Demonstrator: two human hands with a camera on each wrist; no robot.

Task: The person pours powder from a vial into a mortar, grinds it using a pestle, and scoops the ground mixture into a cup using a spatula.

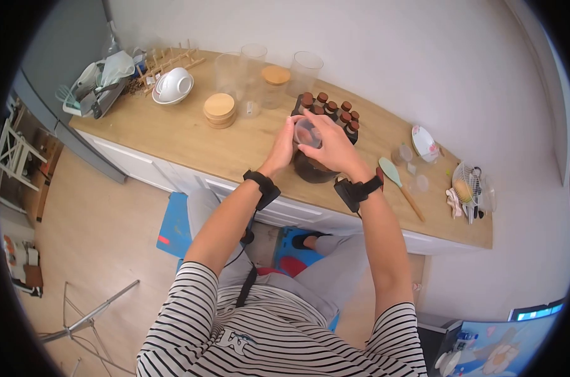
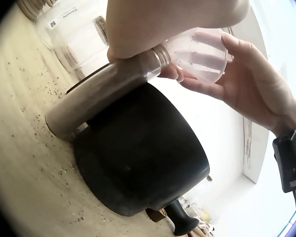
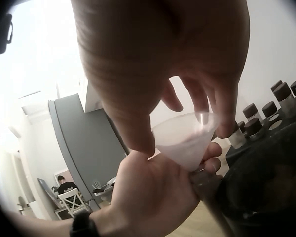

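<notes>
A translucent plastic funnel [image 3: 185, 143] sits with its narrow end in the mouth of a slim clear bottle [image 2: 98, 101]. Brownish powder fills much of this bottle, which stands against a black pot-like vessel [image 2: 143, 153] with a stub handle. My left hand [image 1: 281, 151] grips the bottle near its neck, the palm turned up around it in the right wrist view. From above, my right hand [image 1: 336, 147] holds the funnel's wide rim between thumb and fingers. Dark contents in the vessel are partly hidden by my hands.
Several brown-capped bottles [image 1: 332, 108] stand in a black rack behind the vessel. Glass jars [image 1: 305, 69], a wooden-lidded jar [image 1: 220, 110] and white bowls [image 1: 173, 86] are to the left. A spatula [image 1: 401, 188] and a wire basket [image 1: 467, 179] lie right. Grains dot the countertop [image 2: 27, 133].
</notes>
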